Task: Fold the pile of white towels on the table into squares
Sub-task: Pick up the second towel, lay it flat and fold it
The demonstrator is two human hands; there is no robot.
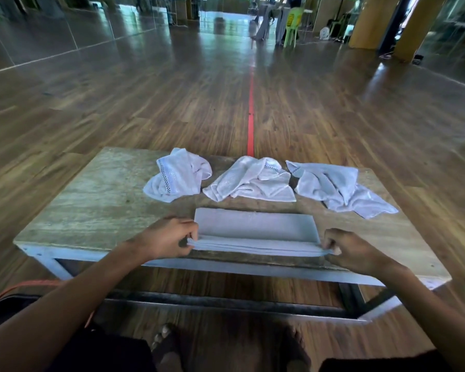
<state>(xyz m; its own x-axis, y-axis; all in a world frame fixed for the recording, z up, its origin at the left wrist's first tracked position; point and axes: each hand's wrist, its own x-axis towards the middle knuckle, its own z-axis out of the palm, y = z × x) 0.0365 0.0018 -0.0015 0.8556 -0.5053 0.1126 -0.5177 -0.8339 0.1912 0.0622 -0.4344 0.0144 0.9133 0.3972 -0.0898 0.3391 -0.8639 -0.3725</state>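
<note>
A white towel (255, 228) lies flat as a long folded strip near the front edge of the low wooden table (91, 200). My left hand (169, 237) pinches the strip's near left corner. My right hand (352, 251) pinches its near right corner, and the layered near edge is lifted slightly between them. Three crumpled white towels lie in a row behind it: one at the left (177, 174), one in the middle (250, 179), one at the right (338, 187).
The table has a pale metal frame (226, 267) and stands on a wooden floor with a red line (250, 114). My bare feet (167, 342) are under the front edge. An orange cable (24, 285) lies at the left. Chairs and people are far behind.
</note>
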